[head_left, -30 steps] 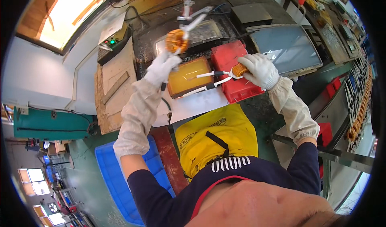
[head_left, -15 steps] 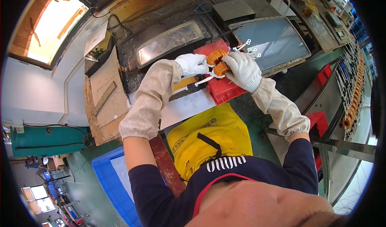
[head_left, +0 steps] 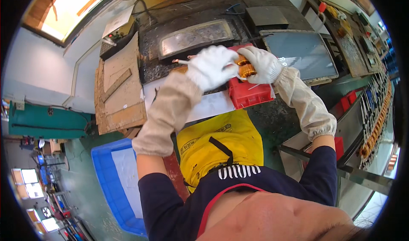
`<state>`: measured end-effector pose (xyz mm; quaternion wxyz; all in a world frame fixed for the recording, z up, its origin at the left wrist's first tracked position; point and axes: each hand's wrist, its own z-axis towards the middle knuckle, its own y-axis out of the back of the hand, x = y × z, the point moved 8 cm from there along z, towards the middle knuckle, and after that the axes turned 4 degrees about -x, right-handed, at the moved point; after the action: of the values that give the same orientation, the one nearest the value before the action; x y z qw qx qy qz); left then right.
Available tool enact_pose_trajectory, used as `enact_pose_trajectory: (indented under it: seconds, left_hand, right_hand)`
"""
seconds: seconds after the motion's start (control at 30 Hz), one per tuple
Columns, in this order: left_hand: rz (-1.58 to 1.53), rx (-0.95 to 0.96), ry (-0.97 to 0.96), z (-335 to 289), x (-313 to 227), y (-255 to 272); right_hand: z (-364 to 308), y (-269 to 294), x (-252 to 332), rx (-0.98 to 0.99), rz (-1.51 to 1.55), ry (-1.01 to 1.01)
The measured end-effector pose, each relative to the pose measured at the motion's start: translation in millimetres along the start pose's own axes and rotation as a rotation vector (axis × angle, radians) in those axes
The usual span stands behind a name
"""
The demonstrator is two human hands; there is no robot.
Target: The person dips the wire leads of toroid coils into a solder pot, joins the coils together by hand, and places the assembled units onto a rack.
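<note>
A pair of copper-wound toroidal coils (head_left: 245,70) sits between my two gloved hands, above a red plastic bin (head_left: 251,96). My right hand (head_left: 263,65), in a white glove, wraps around the coils from the right with its fingers curled over them. From the left, my left hand (head_left: 213,67) curls in against the coils, its fingers bunched and slightly blurred. White-sleeved leads (head_left: 181,62) with copper-coloured ends stick out behind the left glove and seem to run under it. The palm side of that hand is hidden.
A tilted framed glass panel (head_left: 300,55) lies right of the bin, with a dark metal box (head_left: 267,18) behind it. A rectangular window panel (head_left: 196,37) lies on the dark bench. Coils with leads hang on a rack (head_left: 375,134) far right. A blue tub (head_left: 113,190) stands lower left.
My left hand has swung over the leads and turned, and they now point left past it. The right hand still holds the coils, and the whole view has shifted slightly.
</note>
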<state>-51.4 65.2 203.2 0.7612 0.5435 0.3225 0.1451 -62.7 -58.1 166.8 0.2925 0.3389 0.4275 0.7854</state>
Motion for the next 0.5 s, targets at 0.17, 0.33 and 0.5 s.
enact_pose_trajectory:
  seconds: [0.17, 0.33, 0.5]
  left_hand:
    - [-0.853, 0.203, 0.245, -82, -10, -71]
    - [-1.723, -0.364, 0.739, -114, 78, -142]
    - [-2.095, -0.723, 0.563, -93, 87, -116]
  right_hand:
    - [-4, -1, -8, 0.084, -0.05, -0.063]
    - [6, -1, 4, 0.069, -0.01, -0.003]
    - [3, -3, -1, 0.118, -0.016, 0.013]
